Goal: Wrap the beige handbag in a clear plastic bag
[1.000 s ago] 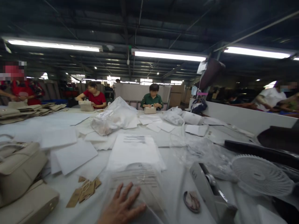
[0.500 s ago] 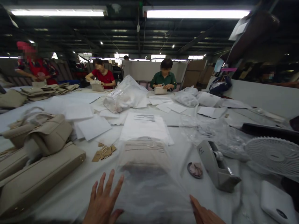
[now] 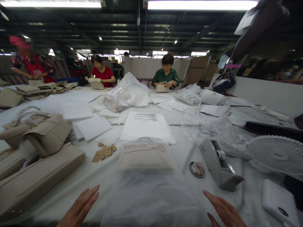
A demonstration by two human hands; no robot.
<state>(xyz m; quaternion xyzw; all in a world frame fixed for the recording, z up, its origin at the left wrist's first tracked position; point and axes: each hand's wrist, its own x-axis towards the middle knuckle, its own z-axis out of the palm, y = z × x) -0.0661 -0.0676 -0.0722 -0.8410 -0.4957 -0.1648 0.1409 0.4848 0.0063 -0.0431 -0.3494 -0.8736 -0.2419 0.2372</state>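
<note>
A clear plastic bag lies flat in front of me, its printed far end showing something beige inside or beneath. My left hand hovers at the bag's left side with fingers stretched out and nothing in it. On the other side, my right hand is likewise stretched out and empty, thumb apart from the fingers. Neither hand visibly grips the plastic. Beyond the bag sits a stack of white printed plastic bags.
Beige handbags are piled at left, near brown paper tags. To the right stand a tape dispenser, a small round dish, a white fan and a white device. Co-workers handle bags across the table.
My left hand has moved left and down off the bag, its fingers drawn closer together. My right hand has shifted right, away from the bag's edge. The plastic lies more spread out.
</note>
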